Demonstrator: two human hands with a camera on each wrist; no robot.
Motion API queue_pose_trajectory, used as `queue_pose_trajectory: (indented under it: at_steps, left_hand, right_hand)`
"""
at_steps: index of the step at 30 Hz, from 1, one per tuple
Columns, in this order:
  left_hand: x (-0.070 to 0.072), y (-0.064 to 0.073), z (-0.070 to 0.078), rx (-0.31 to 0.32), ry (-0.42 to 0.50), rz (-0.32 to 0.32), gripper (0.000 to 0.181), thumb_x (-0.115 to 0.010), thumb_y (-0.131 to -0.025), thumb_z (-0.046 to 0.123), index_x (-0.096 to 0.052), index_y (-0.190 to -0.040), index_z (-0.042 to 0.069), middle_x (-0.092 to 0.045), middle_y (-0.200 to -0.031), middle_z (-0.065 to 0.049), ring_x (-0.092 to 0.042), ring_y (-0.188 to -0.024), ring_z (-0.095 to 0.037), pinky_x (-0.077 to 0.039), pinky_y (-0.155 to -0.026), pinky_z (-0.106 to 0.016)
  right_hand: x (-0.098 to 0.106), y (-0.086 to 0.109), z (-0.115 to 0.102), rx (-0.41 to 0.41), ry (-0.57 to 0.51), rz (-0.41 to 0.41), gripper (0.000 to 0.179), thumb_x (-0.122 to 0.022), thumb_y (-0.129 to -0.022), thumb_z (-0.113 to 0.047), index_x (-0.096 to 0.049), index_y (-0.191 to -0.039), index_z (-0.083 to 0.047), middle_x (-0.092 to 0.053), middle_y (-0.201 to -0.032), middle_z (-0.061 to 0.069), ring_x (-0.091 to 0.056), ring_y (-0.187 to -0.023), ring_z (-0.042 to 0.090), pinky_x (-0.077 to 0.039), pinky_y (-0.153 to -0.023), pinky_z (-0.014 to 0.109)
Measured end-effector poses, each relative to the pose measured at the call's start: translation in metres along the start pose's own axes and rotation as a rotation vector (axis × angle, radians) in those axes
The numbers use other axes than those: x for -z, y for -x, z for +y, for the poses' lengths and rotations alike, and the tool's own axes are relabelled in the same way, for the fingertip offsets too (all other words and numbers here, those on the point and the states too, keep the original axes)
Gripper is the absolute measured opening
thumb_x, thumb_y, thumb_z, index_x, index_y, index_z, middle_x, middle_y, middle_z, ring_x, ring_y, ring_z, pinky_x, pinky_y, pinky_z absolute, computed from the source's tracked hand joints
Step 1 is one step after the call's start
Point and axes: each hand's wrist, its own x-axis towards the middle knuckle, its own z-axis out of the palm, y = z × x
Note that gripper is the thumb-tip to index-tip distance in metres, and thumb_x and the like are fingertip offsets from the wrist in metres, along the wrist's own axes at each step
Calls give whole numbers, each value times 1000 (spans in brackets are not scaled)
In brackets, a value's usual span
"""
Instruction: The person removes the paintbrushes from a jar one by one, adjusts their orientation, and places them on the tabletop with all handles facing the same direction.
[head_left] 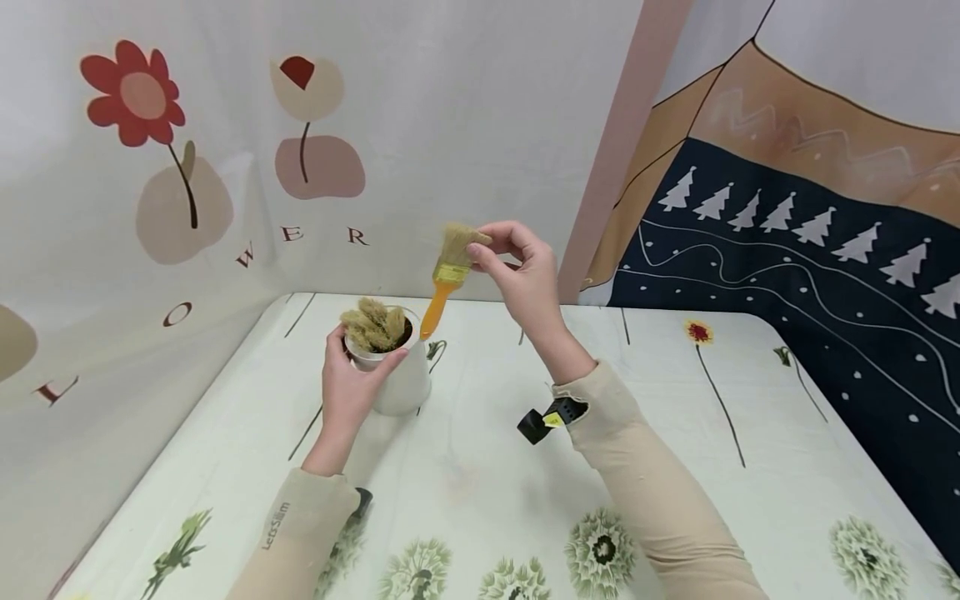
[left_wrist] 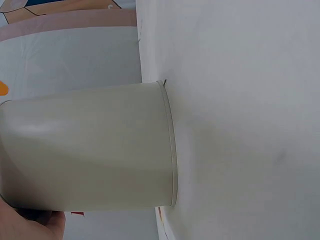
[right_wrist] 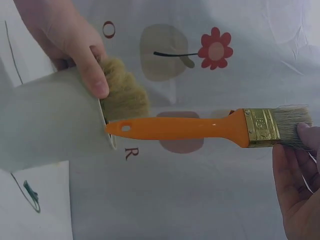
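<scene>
A paintbrush (head_left: 446,283) with an orange handle, gold ferrule and pale bristles slants with its handle down in the head view. My right hand (head_left: 525,267) pinches it by the bristles (right_wrist: 287,120) between thumb and fingers. The tip of the handle is at the right rim of a white pot (head_left: 401,387); whether they touch I cannot tell. The pot stands upright on the table, and my left hand (head_left: 351,387) grips it near the top, thumb along the front of the rim. Tan bristly tufts (head_left: 372,325) stick out of the pot; what lies below them is hidden.
A white cloth with printed flowers covers the table (head_left: 480,467). Behind it hangs a pale curtain (head_left: 465,108) with flower prints and letters. On the right hangs a dark panel (head_left: 750,242) with white trees. A black wrist camera (head_left: 551,419) sits at my right cuff.
</scene>
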Motion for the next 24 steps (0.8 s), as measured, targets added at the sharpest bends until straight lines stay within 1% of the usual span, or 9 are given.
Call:
queue_pose_trajectory:
  at_steps: [3, 6, 13, 19, 24]
  left_hand:
    - [0, 0, 0, -2, 1, 2, 103, -83, -80, 43, -23, -154, 3, -30, -161, -17, -28, -150, -33, -27, -124, -51]
    - [0, 0, 0, -5, 1, 4, 103, -83, -80, 42, -23, -154, 3, -30, -161, -17, -29, -150, -33, -27, -124, -51]
    - [0, 0, 0, -10, -3, 8, 103, -83, -80, 41, -23, -154, 2, -31, -160, -18, -29, -150, -34, -28, -123, -52]
    - [1, 0, 1, -4, -2, 4, 103, -83, -80, 41, -23, -154, 2, -31, -160, -19, -29, -150, -34, -28, -123, -52]
    - [1, 0, 0, 0, -1, -4, 104, -82, -80, 42, -22, -155, 3, -30, -160, -18, -29, -150, -34, -28, -123, -52]
  right_hand:
    - [5, 0, 3, -7, 4, 11, 19, -71, -90, -3, -66, -105, 6, -64, -93, -2, -65, -83, 7, -63, -77, 31]
    - [10, 1, 6, -8, 17, 20, 19, -72, -90, -3, -66, -105, 7, -64, -92, -4, -64, -82, 7, -63, -77, 30]
    - [20, 6, 14, -28, 55, 40, 17, -71, -90, -4, -67, -104, 5, -64, -92, -4, -65, -82, 6, -63, -76, 27]
    - [26, 11, 24, -64, 72, 50, 18, -72, -90, -4, -67, -105, 5, -63, -93, -6, -65, -82, 5, -63, -77, 27]
    - [30, 16, 32, -100, 81, 60, 20, -72, -90, -5, -67, -105, 6, -63, -92, -3, -64, -82, 5, -62, -76, 25]
